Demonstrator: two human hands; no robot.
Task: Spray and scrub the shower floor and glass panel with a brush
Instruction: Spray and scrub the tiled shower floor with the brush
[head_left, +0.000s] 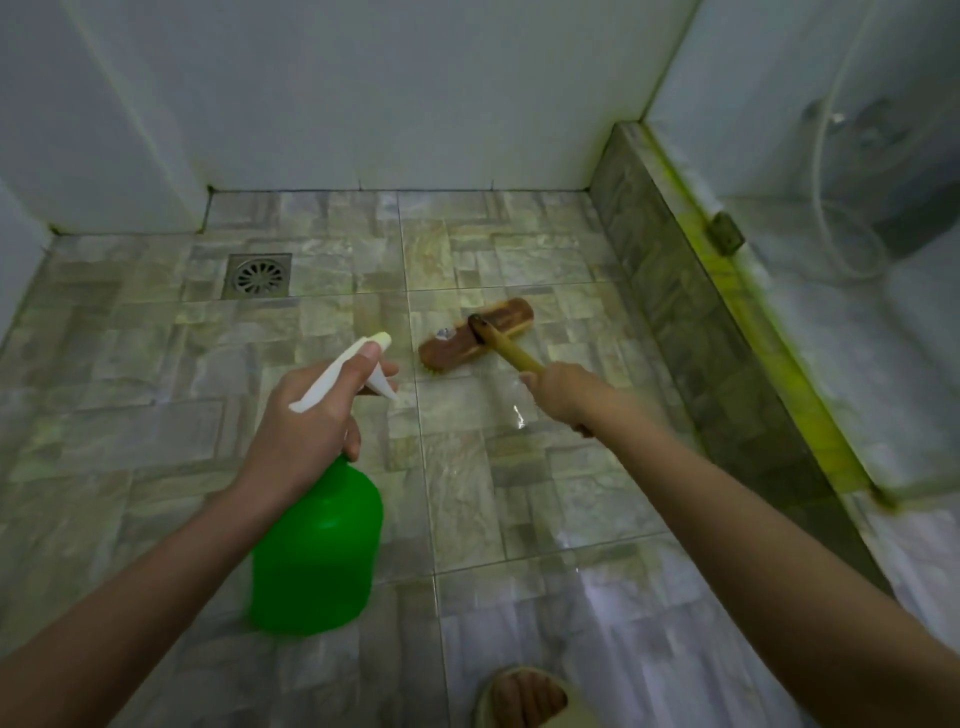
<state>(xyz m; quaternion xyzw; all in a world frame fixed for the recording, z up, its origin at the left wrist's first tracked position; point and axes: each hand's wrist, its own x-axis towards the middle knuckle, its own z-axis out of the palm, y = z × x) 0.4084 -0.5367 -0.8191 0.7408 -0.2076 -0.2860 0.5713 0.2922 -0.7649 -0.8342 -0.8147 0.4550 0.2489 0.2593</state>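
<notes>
My left hand (306, 415) grips the neck of a green spray bottle (317, 551) with a white trigger head (353, 369), its nozzle pointing forward over the floor. My right hand (563, 389) holds the yellow wooden handle (514, 353) of a brown scrub brush (478, 335). The brush head rests bristles-down on the stone-patterned tiled shower floor (156, 415), just ahead of both hands. The glass panel (831, 260) stands on the right, on a low tiled kerb. Wet patches shine on the tiles near the brush.
A square metal floor drain (257, 275) sits at the back left. White walls (363, 93) close the back and left. The tiled kerb (675, 312) with a yellow-green strip runs along the right. My foot in a slipper (524, 699) shows at the bottom edge.
</notes>
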